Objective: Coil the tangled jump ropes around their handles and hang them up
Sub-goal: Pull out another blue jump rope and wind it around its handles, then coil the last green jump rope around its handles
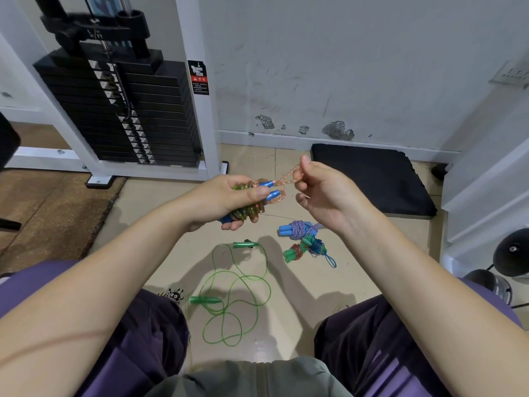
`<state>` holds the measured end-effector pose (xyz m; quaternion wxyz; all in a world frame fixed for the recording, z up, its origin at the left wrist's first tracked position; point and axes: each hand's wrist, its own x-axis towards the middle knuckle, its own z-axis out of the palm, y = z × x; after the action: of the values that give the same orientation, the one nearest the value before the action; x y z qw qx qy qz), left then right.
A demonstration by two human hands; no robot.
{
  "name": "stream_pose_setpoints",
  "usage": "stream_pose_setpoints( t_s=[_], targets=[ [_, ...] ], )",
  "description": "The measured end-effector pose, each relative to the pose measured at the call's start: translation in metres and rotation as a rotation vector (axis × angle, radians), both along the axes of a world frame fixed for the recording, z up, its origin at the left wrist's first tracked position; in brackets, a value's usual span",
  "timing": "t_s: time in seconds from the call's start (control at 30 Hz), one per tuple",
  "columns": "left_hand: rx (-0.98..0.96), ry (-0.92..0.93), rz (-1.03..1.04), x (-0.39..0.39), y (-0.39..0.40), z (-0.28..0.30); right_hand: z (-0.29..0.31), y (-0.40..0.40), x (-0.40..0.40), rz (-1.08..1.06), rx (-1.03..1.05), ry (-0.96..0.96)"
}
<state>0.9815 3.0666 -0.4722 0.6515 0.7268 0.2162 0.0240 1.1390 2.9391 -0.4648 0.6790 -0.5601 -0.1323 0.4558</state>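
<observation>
My left hand (229, 200) grips a pair of blue handles (269, 188) with a multicoloured rope coiled around them (252, 212). A loose orange end of that rope (289, 179) runs from the handle tips to my right hand (317, 190), which pinches its loop between thumb and fingers. On the floor below lies an uncoiled green jump rope (237, 293) with two green handles. Two coiled ropes rest further right: a blue-handled one with purple-white cord (297, 229) and a green-handled one with red and blue cord (303, 250).
A weight-stack machine (126, 110) with a white frame stands at the left against the wall. A black mat (372, 181) lies at the wall to the right. My knees in purple trousers (148, 339) frame the floor space. Dark dumbbell ends (512, 253) sit at far right.
</observation>
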Motion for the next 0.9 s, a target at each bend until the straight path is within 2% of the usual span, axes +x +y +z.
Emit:
stream_pose_setpoints(
  t_s=[0.07, 0.17, 0.3, 0.43, 0.7, 0.8, 0.9],
  targets=[
    [0.002, 0.004, -0.02, 0.001, -0.001, -0.001, -0.001, 0.001, -0.001, -0.007, 0.013, 0.003],
    [-0.002, 0.013, -0.033, 0.002, -0.003, -0.001, -0.005, 0.003, -0.001, -0.135, 0.008, -0.074],
    [0.012, 0.061, -0.068, 0.0, -0.006, 0.001, -0.015, 0.002, 0.006, -0.221, -0.124, -0.491],
    [0.019, 0.083, -0.077, -0.004, -0.001, 0.002, -0.015, 0.0, 0.01, -0.151, -0.138, -0.669],
    [0.163, 0.179, 0.004, 0.042, 0.035, -0.01, -0.029, 0.023, 0.053, -0.198, -0.258, -0.791],
    [0.14, 0.19, 0.082, 0.075, 0.042, -0.053, -0.067, 0.034, 0.074, -0.264, -0.315, -0.736],
    [0.018, 0.191, 0.282, 0.104, 0.037, -0.13, -0.132, 0.035, 0.097, -0.317, -0.402, -0.637]
  ],
)
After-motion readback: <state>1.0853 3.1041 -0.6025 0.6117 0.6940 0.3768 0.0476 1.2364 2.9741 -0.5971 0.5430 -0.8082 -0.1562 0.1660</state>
